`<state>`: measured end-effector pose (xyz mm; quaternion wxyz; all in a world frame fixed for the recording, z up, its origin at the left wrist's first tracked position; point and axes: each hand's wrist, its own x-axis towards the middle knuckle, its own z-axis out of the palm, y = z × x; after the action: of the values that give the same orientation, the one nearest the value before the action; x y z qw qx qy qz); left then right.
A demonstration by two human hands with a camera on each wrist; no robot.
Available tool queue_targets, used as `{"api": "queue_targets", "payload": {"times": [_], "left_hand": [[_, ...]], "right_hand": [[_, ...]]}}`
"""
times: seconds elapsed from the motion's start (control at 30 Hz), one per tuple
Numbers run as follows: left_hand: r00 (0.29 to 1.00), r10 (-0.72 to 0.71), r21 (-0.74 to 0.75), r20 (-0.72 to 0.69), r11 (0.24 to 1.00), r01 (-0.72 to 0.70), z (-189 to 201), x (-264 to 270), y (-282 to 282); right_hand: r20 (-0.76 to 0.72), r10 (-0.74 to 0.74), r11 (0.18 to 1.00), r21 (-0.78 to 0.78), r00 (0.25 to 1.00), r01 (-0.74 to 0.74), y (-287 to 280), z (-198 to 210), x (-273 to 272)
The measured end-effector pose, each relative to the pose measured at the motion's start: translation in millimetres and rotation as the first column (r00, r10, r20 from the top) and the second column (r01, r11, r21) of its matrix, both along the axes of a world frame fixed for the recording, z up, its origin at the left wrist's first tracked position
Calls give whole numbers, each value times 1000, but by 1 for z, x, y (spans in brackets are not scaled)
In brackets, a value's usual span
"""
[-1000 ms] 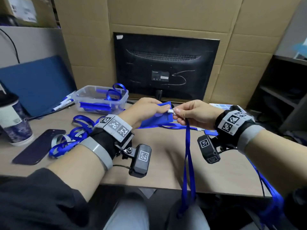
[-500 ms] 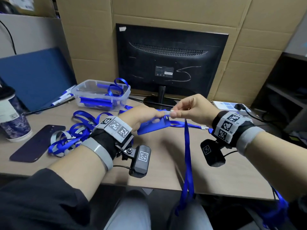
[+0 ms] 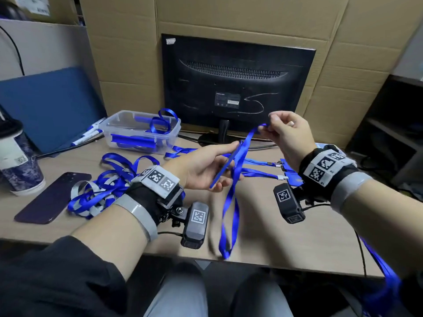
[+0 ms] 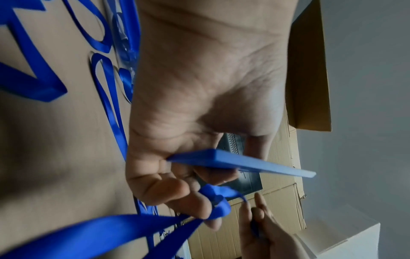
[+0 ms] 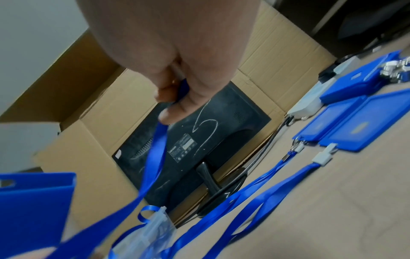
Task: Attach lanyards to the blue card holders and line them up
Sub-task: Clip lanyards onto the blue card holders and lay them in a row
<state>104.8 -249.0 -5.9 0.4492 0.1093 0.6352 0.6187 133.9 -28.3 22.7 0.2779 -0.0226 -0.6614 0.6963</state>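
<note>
My left hand (image 3: 217, 167) grips a blue card holder (image 3: 226, 163), which is tilted edge-on above the desk; the left wrist view shows the card holder (image 4: 244, 163) between thumb and fingers. A blue lanyard (image 3: 231, 202) runs from my right hand (image 3: 267, 126) down past the left fingers, and its loop hangs at the desk's front edge. The right hand (image 5: 175, 101) pinches the lanyard (image 5: 155, 157) up high, in front of the monitor. Whether the clip sits on the holder is hidden. Several finished card holders (image 5: 366, 129) with lanyards clipped on lie at the right.
A clear plastic box (image 3: 114, 136) with holders and lanyards stands at the back left. Loose lanyards (image 3: 107, 186), a dark phone (image 3: 52, 197) and a cup (image 3: 18, 161) lie on the left. A black monitor (image 3: 235, 88) and cardboard close the back.
My hands have drawn apart. The right hand rose up and to the right, pulling the lanyard's loop up. The left hand turned the card holder edge-on.
</note>
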Motion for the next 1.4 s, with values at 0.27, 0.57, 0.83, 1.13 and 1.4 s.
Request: {"api": "queue_targets", "payload": {"times": [0.27, 0.57, 0.83, 1.13, 1.4], "left_hand": [[985, 172, 67, 18, 983, -173, 1, -7, -6], [969, 247, 323, 11, 916, -237, 25, 9, -6], [932, 348, 336, -106, 894, -295, 28, -1, -36], [621, 779, 364, -86, 605, -708, -4, -47, -100], [278, 947, 302, -163, 316, -899, -33, -90, -153]], "right_hand": [[251, -27, 943, 328, 968, -59, 5, -4, 12], [762, 412, 648, 141, 499, -749, -24, -20, 29], [723, 356, 714, 198, 592, -672, -58, -22, 2], [400, 397, 901, 1, 826, -434, -118, 6, -89], [257, 374, 926, -53, 891, -373, -185, 8, -200]]}}
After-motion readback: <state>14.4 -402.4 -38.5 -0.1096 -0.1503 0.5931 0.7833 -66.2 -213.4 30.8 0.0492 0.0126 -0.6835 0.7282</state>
